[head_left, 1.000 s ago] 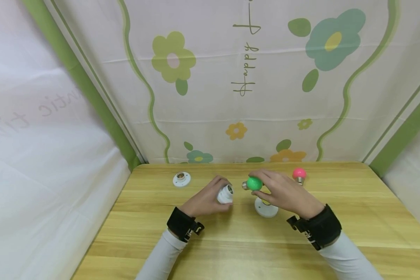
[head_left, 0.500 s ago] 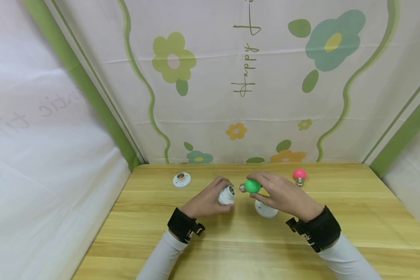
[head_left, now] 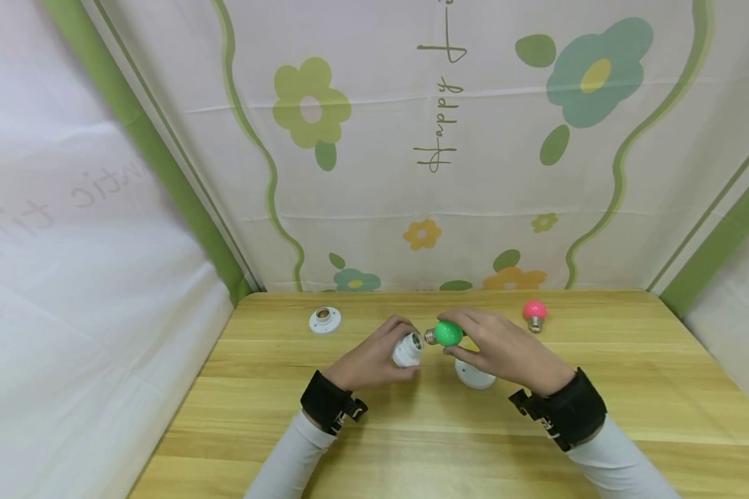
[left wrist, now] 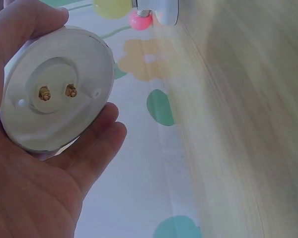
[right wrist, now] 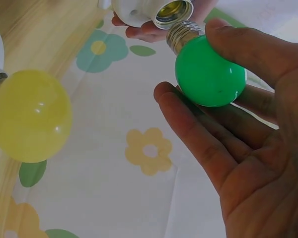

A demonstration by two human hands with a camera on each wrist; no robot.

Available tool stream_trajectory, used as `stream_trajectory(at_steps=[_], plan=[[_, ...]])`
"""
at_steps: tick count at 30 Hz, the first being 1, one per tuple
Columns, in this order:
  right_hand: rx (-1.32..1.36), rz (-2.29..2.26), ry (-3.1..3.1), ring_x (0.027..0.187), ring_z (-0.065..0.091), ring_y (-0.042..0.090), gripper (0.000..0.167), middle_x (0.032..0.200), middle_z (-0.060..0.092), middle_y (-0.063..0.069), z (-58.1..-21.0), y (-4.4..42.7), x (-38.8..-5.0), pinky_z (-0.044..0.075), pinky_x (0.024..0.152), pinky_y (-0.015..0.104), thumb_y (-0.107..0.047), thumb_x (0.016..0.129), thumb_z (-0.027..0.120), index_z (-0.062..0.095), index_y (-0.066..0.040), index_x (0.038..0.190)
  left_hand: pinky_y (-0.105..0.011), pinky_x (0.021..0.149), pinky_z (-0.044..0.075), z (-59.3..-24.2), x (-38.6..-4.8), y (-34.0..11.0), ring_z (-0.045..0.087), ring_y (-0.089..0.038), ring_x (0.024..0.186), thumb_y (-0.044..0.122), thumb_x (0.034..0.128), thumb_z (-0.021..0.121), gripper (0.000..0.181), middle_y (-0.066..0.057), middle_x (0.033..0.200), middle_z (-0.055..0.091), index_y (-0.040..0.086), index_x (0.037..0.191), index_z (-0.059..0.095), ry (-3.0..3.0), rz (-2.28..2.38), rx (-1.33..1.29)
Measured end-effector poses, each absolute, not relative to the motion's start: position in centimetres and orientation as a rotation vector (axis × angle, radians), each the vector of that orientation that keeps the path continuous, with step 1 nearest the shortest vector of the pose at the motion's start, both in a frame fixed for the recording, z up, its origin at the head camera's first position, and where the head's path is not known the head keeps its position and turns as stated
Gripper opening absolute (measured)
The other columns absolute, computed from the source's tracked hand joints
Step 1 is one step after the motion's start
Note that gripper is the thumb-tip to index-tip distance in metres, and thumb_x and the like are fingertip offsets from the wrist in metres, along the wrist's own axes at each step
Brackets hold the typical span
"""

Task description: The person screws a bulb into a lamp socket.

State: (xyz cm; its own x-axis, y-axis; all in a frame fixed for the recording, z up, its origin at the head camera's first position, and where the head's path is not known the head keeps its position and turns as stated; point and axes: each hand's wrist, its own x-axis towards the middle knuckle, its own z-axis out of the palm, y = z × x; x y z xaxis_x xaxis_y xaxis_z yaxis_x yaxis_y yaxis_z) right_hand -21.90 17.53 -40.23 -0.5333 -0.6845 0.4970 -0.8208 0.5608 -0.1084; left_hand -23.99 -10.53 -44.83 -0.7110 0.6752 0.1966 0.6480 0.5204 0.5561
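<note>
A green bulb [head_left: 449, 333] pinched by the right hand [head_left: 508, 350] edges closer to the white socket [head_left: 406, 351] the left hand [head_left: 369, 359] grips.

Glossy bulb [right wrist: 208, 73], mtl. thread [right wrist: 182, 36], wd. table [head_left: 424, 443]

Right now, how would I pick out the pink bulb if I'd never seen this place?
On the wooden table, look near the far edge, just beyond the right hand. The pink bulb lies there, its screw end towards the person. Unlike the green bulb in that hand and the yellow bulb in its white base, it rests loose.
</note>
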Motion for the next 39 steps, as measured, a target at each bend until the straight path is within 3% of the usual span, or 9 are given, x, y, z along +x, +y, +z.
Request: stream_trajectory(at_steps=[16,39], plan=[[1.256,0.477,-2.351,0.106,0.076,0.02,0.055,0.122,0.075,0.008,-40.32,17.19,-21.85,0.064,0.086,0.035,-0.022,0.087,0.09,0.065,-0.003,0.132,-0.021,0.094,0.055,-44.7,-23.75,-10.33,0.055,-0.009,0.111,0.026,0.0945,0.081,0.053,0.0,0.136,0.051,0.011,0.139,0.058,2.659,0.965,1.221],[1.364,0.475,-2.262,0.109,0.075,0.02,0.059,0.122,0.073,0.006,-40.84,16.53,-21.92,0.064,0.088,0.034,-0.017,0.082,0.093,0.063,-0.003,0.131,-0.023,0.096,0.055,-44.12,-23.11,-9.85,0.055,-0.012,0.112,0.017,0.092,0.083,0.052,-0.003,0.134,0.052,0.009,0.138,0.059,2.648,1.0,1.257]])
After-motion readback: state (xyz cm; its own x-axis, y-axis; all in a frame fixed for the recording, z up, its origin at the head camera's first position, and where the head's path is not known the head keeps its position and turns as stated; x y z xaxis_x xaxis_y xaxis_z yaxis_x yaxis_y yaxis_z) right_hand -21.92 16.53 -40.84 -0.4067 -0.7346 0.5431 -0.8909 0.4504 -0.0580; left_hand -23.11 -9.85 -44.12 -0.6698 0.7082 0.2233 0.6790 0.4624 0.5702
